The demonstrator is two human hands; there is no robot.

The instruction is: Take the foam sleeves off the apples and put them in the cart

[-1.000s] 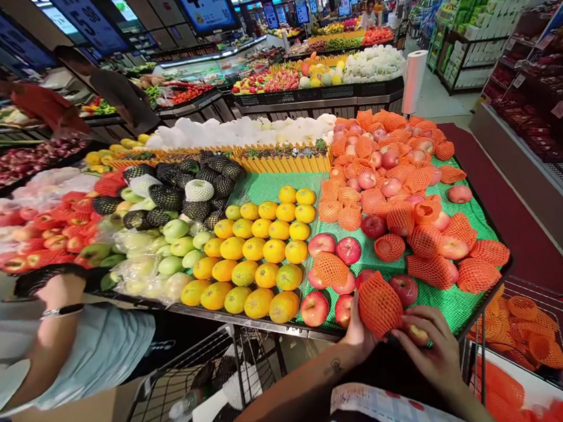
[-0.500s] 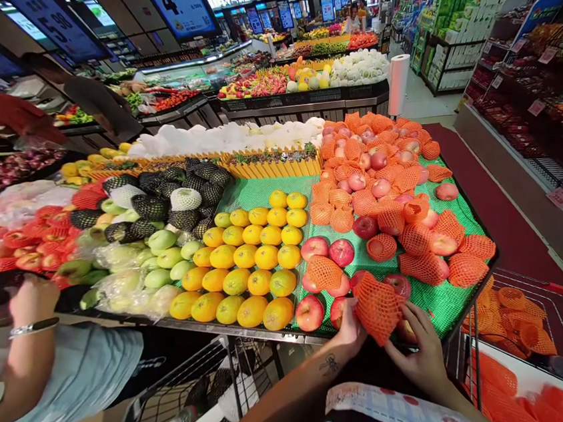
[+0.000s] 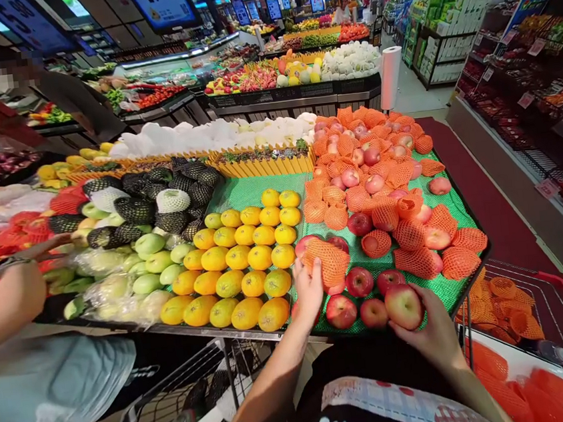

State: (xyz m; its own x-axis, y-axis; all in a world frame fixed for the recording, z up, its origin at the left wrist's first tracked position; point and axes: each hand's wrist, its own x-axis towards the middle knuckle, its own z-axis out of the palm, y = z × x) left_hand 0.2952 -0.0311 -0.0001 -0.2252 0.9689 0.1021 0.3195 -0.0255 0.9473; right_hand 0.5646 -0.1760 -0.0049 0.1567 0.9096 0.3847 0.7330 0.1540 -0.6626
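In my right hand [image 3: 432, 326] is a bare red-and-yellow apple [image 3: 403, 307], held at the front edge of the display. My left hand [image 3: 309, 287] has its fingers and thumb on an orange foam net [image 3: 329, 259], which lies over red apples to the left. Whether an apple is inside that net I cannot tell. Several bare apples, such as one at the front [image 3: 341, 311], rest on the green mat [image 3: 435, 305] between my hands. Behind them is a heap of apples, many in orange foam nets [image 3: 409, 234].
Rows of yellow-orange citrus fruit [image 3: 239, 259] adjoin the apples on the left. A person's arm [image 3: 23, 288] reaches over fruit at the far left. Below right, a wire cart [image 3: 541, 284] holds orange nets. Another cart [image 3: 146, 413] stands below left.
The orange net that both hands held in front has left that spot. My left hand has moved left and back onto a net. My right hand now holds a bare apple.
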